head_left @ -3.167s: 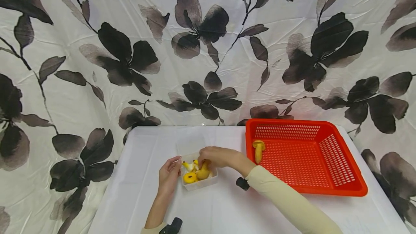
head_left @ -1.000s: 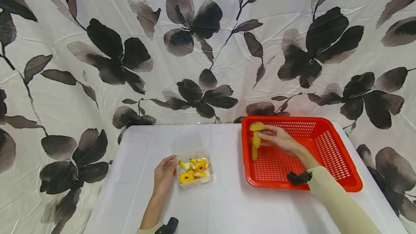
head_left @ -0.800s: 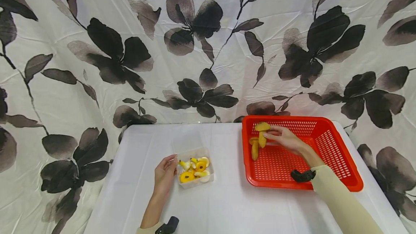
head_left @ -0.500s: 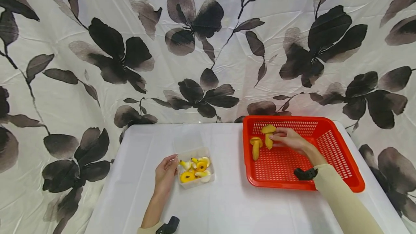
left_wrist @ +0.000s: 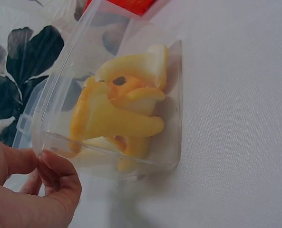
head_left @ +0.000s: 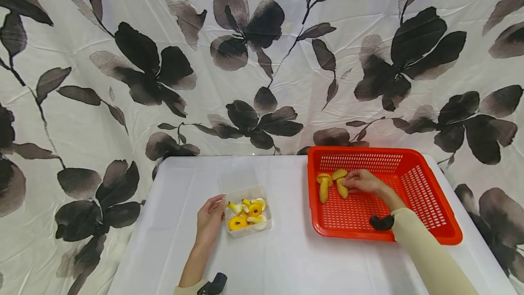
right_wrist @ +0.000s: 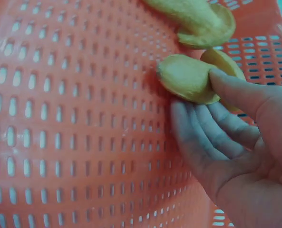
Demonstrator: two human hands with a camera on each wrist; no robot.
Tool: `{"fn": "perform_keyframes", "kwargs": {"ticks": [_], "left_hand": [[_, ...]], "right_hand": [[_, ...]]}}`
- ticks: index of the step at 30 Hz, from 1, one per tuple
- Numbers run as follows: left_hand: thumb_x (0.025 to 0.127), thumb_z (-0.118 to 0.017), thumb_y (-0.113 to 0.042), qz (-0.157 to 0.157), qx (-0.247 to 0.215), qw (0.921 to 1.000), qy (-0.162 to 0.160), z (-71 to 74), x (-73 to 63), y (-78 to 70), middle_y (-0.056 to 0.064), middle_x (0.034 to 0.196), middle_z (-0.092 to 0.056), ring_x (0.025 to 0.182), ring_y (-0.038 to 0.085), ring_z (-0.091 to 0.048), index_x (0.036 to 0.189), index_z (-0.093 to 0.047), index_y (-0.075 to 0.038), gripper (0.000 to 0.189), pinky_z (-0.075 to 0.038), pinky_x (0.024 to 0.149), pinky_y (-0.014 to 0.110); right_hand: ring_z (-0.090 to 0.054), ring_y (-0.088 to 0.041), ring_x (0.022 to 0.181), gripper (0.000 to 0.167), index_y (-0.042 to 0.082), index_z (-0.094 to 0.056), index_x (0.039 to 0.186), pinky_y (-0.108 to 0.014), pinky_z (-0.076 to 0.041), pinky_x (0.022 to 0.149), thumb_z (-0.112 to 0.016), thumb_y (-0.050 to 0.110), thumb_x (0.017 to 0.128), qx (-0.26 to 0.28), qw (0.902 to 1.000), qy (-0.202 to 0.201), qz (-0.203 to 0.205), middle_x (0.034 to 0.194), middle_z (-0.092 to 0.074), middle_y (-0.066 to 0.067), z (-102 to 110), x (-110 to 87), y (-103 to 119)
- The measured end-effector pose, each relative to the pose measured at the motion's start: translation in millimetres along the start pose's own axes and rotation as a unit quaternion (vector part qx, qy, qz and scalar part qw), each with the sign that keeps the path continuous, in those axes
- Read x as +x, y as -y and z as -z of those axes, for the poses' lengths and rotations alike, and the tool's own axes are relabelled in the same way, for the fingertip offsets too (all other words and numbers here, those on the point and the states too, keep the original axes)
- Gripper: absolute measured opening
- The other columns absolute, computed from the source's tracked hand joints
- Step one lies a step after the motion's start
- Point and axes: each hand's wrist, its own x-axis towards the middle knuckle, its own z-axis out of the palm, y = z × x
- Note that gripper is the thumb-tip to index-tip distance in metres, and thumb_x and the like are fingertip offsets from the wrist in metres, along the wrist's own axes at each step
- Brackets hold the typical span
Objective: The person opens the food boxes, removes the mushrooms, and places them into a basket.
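Observation:
In the head view my left hand [head_left: 209, 220] is at the left side of a clear plastic box [head_left: 250, 231]. The left wrist view shows its thumb and fingers pinching the box's rim corner. Several yellow-and-white mushrooms [left_wrist: 117, 118] lie inside the box. Over the red basket's floor, my right hand [head_left: 364, 181] holds a mustard-yellow mushroom [right_wrist: 188, 78] by its stem between thumb and fingers, cap toward the back. A second mustard-yellow mushroom [head_left: 324, 189] lies close beside it on the left, inside the basket.
The red perforated basket [head_left: 352, 236] stands on the right of the white-covered table [head_left: 282, 258]. Behind the box lies its see-through lid [head_left: 239, 177]. A floral cloth [head_left: 254, 35] hangs behind the table.
My right hand has gone from the box to the basket with a mustard-yellow mushroom, then shifted it right and down, next to the other one. My left hand stays at the box.

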Motion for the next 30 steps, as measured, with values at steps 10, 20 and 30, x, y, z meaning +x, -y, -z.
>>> {"fn": "perform_keyframes", "kwargs": {"ticks": [10,20,30], "left_hand": [[0.107,-0.057,-0.02,0.0,0.008,1.0,0.002,0.0,-1.1,-0.9,0.014,0.115,-0.064,0.098,0.023,-0.058,0.135,-0.06,-0.001,0.034,-0.053,0.078,0.022],[0.108,-0.056,-0.02,0.003,0.007,1.0,0.005,-0.1,-2.0,-1.4,0.015,0.118,-0.063,0.098,0.021,-0.06,0.136,-0.059,0.0,0.034,-0.054,0.077,0.021],[0.108,-0.056,-0.02,0.003,0.011,0.9999,0.003,-0.2,-3.2,-1.1,0.016,0.118,-0.062,0.094,0.022,-0.057,0.136,-0.059,-0.001,0.034,-0.051,0.073,0.017]], "right_hand": [[-0.069,-0.022,0.073,0.024,-0.011,-0.069,0.092,-0.034,-0.06,0.067,-0.069,0.013,0.098,-0.138,0.9878,-0.037,0.062,0.083,-0.071,-0.014,8,-8.0,4],[-0.058,-0.016,0.064,0.017,-0.008,-0.067,0.09,-0.025,-0.046,0.056,-0.066,0.007,0.098,-0.208,0.9717,-0.083,0.077,0.073,-0.066,-0.011,-1,-21.1,35],[-0.067,-0.03,0.08,0.016,-0.012,-0.066,0.103,-0.031,-0.055,0.068,-0.064,0.004,0.099,-0.192,0.9699,-0.093,0.118,0.094,-0.07,-0.024,-17,-16.7,68]]}}
